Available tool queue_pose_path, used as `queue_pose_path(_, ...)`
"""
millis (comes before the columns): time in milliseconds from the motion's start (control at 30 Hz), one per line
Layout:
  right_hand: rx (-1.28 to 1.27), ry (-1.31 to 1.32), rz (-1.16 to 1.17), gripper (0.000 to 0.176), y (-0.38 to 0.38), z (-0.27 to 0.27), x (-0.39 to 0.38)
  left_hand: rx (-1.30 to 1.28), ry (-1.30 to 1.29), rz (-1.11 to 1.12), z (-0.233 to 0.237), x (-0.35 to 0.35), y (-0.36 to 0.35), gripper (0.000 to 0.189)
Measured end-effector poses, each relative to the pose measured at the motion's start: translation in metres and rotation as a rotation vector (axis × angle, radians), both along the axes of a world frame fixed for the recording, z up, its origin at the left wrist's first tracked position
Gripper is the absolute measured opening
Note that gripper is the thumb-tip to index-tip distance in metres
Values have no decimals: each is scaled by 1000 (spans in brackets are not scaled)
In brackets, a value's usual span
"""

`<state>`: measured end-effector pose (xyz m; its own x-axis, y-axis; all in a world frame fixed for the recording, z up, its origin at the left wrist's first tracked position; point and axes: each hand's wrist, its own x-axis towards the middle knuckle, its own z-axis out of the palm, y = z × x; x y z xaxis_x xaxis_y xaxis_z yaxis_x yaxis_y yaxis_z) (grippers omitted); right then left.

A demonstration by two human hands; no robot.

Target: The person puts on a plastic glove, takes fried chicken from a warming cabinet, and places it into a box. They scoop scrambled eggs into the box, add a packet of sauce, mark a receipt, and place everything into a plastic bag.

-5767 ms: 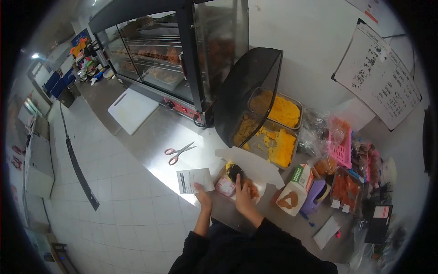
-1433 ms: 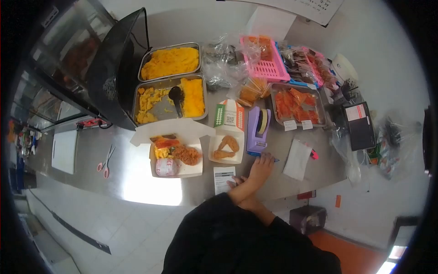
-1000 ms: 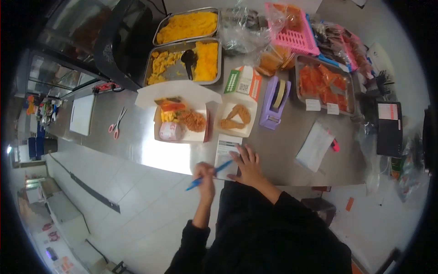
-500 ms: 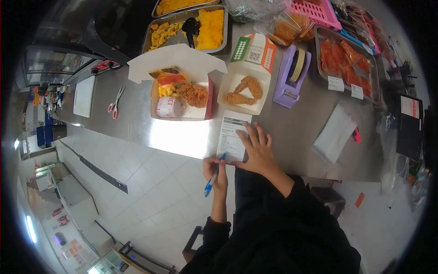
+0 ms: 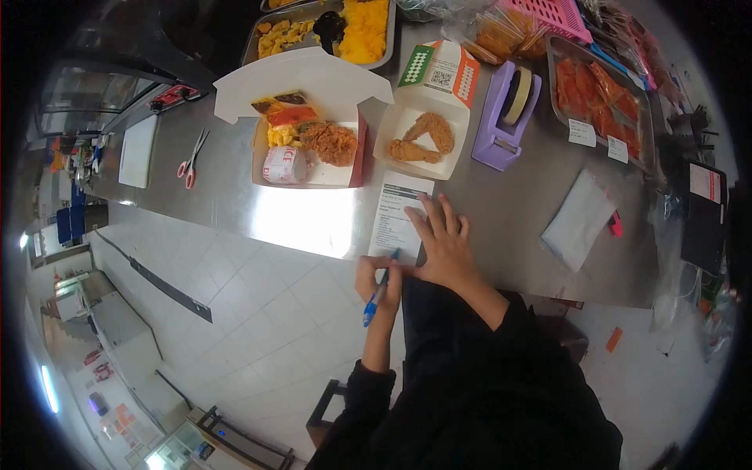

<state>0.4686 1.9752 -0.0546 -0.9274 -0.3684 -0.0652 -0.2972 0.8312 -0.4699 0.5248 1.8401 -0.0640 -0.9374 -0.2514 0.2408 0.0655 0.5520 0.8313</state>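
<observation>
Between the fingers of my left hand (image 5: 379, 280) is a blue pen (image 5: 381, 291), its tip over the lower edge of a printed paper slip (image 5: 398, 215). My right hand (image 5: 448, 247) lies with fingers spread across the right side of that slip, at the counter's front edge. Just behind the slip stands an open box with fried chicken pieces (image 5: 423, 139). To its left is a larger open box (image 5: 309, 186) holding fried chicken (image 5: 330, 142), a wrapped round item marked RICE (image 5: 285, 165), yellow food and sauce packets.
Red-handled scissors (image 5: 192, 166) and a white board (image 5: 139, 153) lie at left on the steel counter (image 5: 211, 204). A purple tape dispenser (image 5: 501, 125), a tray of red packets (image 5: 599, 90) and a white packet (image 5: 578, 219) are at right. Yellow food trays (image 5: 364, 31) stand behind.
My left hand and the pen have shifted slightly right, closer to my right hand and further over the slip. The counter items appear slightly higher in the view.
</observation>
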Motion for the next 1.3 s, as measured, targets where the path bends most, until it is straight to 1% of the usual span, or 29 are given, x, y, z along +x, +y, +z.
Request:
queue_pose_path(67, 16, 10, 11, 92, 1, -1, 0, -60, -18, -91, 12, -2, 3, 10)
queue_pose_path(100, 23, 15, 18, 92, 1, -2, 0, -44, -21, -100, 16, -2, 1, 11)
queue_pose_path(200, -29, 12, 2, 92, 0, 1, 0, -10, -32, 32, 4, -2, -5, 11)
queue_pose_path(233, -28, 17, 0, 92, 0, 1, 0, 161, -47, 32, 2, -4, -4, 11)
queue_pose_path(333, -20, 23, 4, 94, 0, 1, 0, 245, -63, 68, 6, -4, -6, 11)
queue_pose_path(433, -20, 16, 15, 95, 1, 2, -1, 284, -82, 161, 6, -9, -11, 13)
queue_pose_path(533, -41, 19, 15, 95, 2, 1, -1, 324, -94, 174, 2, -11, -9, 13)
queue_pose_path(633, -39, 10, 14, 95, 2, 1, -1, 239, -104, 153, 0, -11, -6, 13)
queue_pose_path(733, -27, 4, 10, 96, 1, 2, -2, 213, -85, 182, 3, -12, -3, 12)
queue_pose_path(833, -35, 3, 0, 96, 1, 2, -2, 86, -62, 157, 1, -12, -3, 12)
queue_pose_path(933, -31, 19, -4, 95, 1, 1, -1, -9, -21, 86, 15, -15, 6, 13)
queue_pose_path(1033, -5, 26, 0, 93, 1, -3, -1, -25, 16, -63, 11, -13, 7, 12)
queue_pose_path(1133, -5, 14, -3, 93, 0, 0, -1, 12, -33, 51, 11, -13, 5, 12)
queue_pose_path(1233, -8, 13, -2, 95, 0, 1, -1, 19, -59, -26, 14, -17, 1, 13)
queue_pose_path(1300, -19, 5, 0, 97, 1, 2, -1, 56, -44, 89, 5, -16, -7, 13)
